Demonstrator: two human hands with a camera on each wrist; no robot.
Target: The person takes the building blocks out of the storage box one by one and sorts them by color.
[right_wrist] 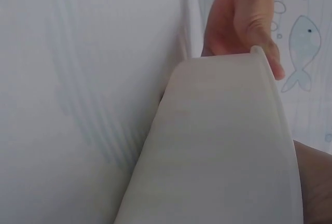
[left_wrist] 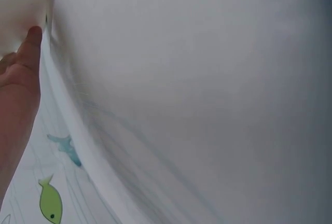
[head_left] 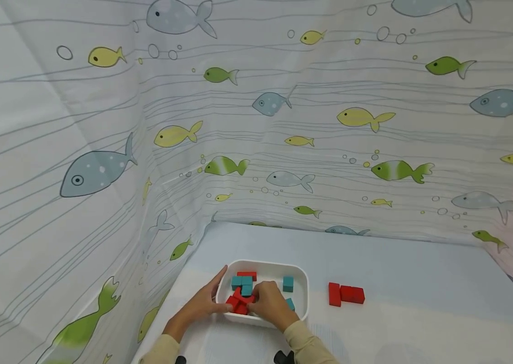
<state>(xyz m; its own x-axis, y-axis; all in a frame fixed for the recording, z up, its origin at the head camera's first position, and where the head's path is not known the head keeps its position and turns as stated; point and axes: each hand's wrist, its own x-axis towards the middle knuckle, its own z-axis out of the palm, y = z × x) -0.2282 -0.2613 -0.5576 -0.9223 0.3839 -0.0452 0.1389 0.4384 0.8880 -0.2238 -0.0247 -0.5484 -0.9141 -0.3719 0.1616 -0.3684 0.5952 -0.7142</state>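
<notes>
A white plastic tub [head_left: 301, 275] stands on the table with red and teal blocks inside. My left hand [head_left: 202, 302] holds its left end, fingers along the side and thumb over the near rim; that thumb also shows at the rim in the right wrist view. Reaching into the tub, my right hand [head_left: 269, 302] has its fingers curled down at a red block [head_left: 245, 299] on top of a red pile [head_left: 237, 305]. Its fingertips are partly hidden. Teal blocks [head_left: 244, 283] lie just beyond the pile, in front of another red block [head_left: 247, 274].
Two more teal blocks, one [head_left: 288, 284] at the back and one [head_left: 290, 303] nearer, lie in the tub's right part. Several red blocks [head_left: 346, 294] lie on the table right of it. A fish-patterned curtain [head_left: 329, 151] surrounds the table [head_left: 420, 293].
</notes>
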